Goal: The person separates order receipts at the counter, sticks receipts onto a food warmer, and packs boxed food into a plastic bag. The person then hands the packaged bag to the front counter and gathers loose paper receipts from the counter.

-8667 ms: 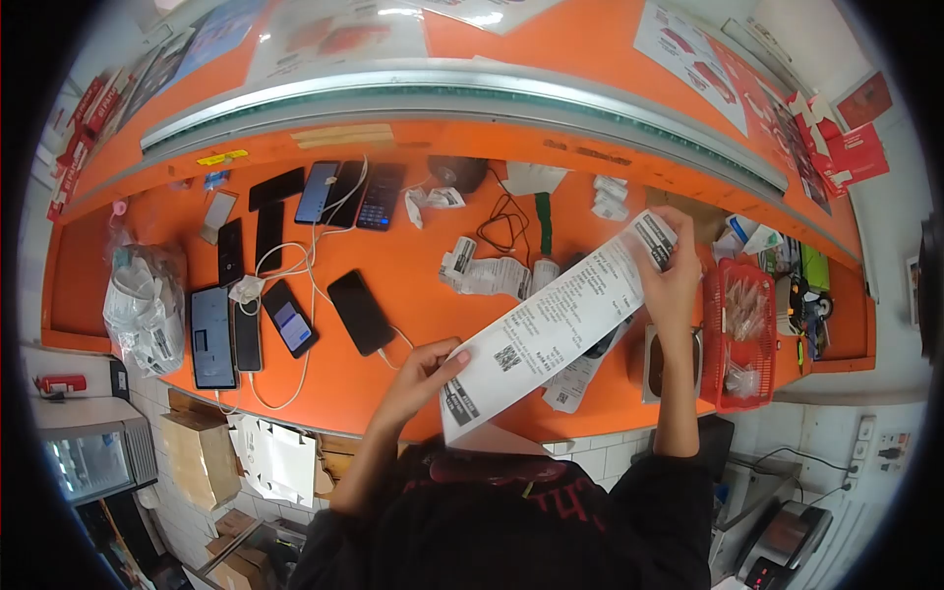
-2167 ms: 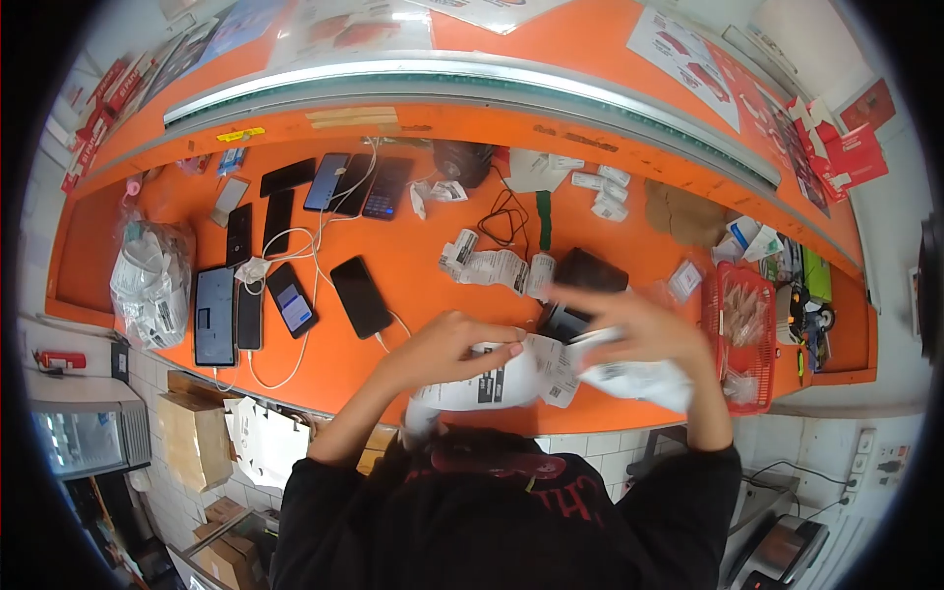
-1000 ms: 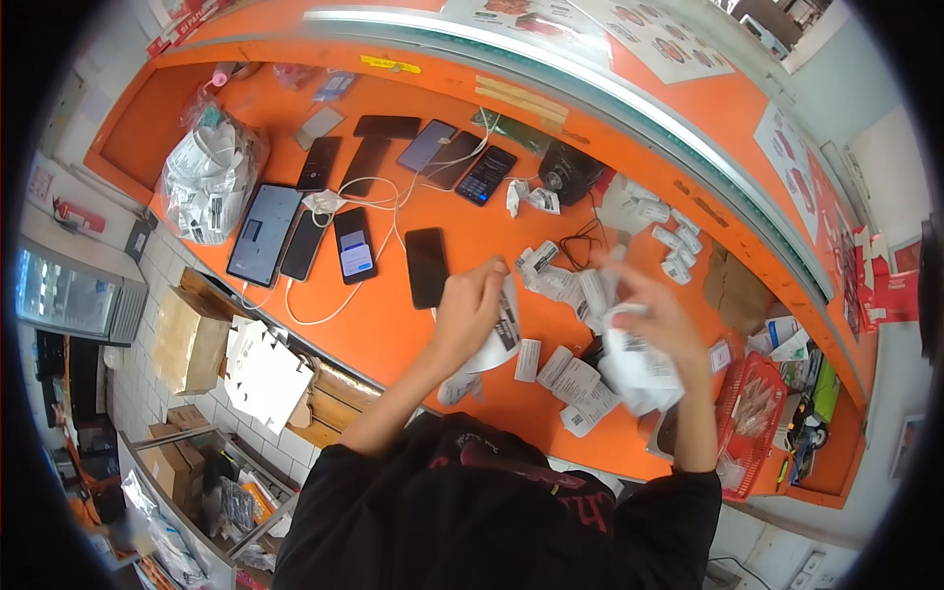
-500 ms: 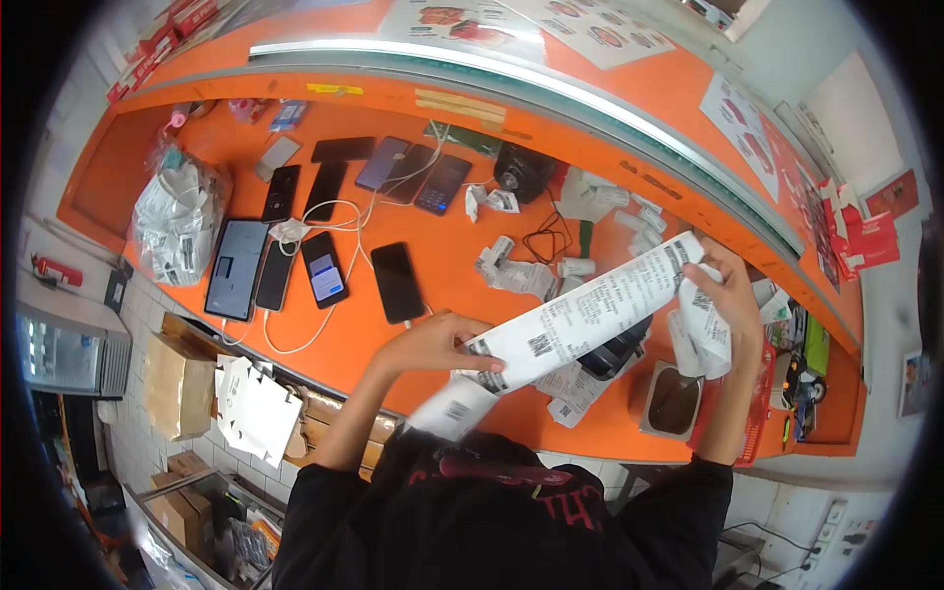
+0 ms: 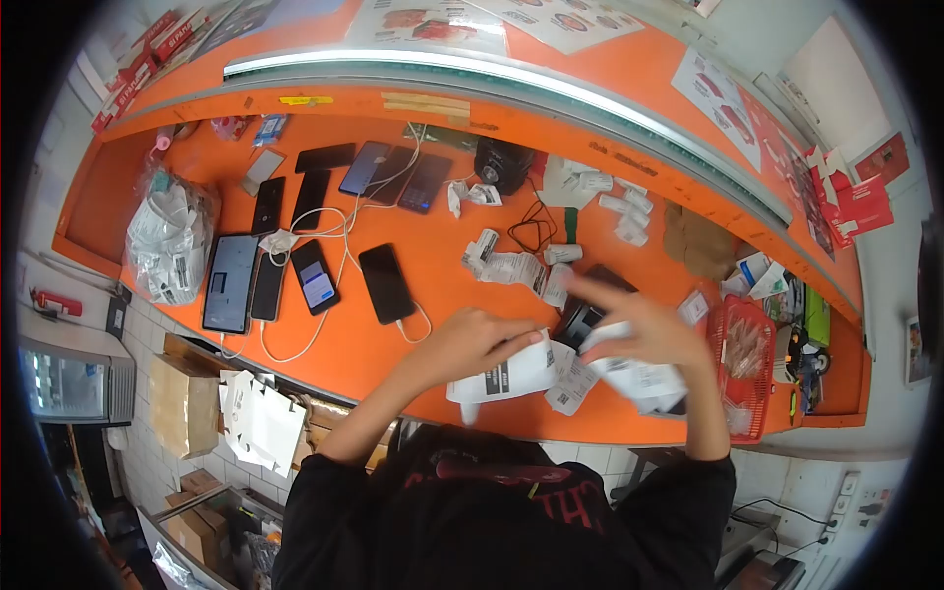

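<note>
My left hand (image 5: pixel 477 344) is closed on a printed receipt strip (image 5: pixel 516 374), thumb on top, low over the front of the orange counter. The strip hangs in a folded band below the fingers. My right hand (image 5: pixel 644 329) is slightly blurred, its index finger stretched to the left. More receipt paper (image 5: pixel 644 382) hangs bunched under that palm, gripped by the lower fingers. A dark device (image 5: pixel 580 320) is partly hidden behind the right hand. Loose receipts (image 5: pixel 511 267) and another printed slip (image 5: pixel 568 385) lie near the hands.
Several phones, including a black one (image 5: pixel 385 283), and a tablet (image 5: pixel 228 283) lie on the left among white cables (image 5: pixel 339 231). A clear bag of paper (image 5: pixel 169 241) stands at far left. At right is a red basket (image 5: pixel 744 359). Small paper rolls (image 5: pixel 629 211) lie behind.
The receipt strip was stretched taut between both hands; now it is slack and bunched. My right hand has come down and left, toward my left hand. The view has shifted slightly.
</note>
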Action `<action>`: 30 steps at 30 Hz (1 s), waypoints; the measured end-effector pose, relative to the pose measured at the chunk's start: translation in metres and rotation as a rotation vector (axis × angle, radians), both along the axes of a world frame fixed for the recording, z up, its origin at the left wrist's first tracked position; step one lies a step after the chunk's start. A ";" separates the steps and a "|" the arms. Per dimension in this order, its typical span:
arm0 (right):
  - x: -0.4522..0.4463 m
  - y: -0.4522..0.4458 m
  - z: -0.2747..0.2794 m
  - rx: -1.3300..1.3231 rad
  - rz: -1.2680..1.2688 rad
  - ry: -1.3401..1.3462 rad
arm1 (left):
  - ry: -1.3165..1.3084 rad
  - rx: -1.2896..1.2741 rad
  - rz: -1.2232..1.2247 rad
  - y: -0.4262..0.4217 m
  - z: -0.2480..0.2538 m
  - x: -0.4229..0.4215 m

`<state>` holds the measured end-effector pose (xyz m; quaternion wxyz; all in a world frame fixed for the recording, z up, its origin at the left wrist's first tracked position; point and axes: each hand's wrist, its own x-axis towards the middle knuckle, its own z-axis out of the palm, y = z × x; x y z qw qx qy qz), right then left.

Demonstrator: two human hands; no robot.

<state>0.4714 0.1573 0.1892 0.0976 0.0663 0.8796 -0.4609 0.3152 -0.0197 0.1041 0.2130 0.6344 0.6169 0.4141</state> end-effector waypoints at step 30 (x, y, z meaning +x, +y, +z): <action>-0.024 -0.242 -0.067 -0.056 0.970 0.466 | -0.408 0.237 1.729 -0.311 -0.076 0.274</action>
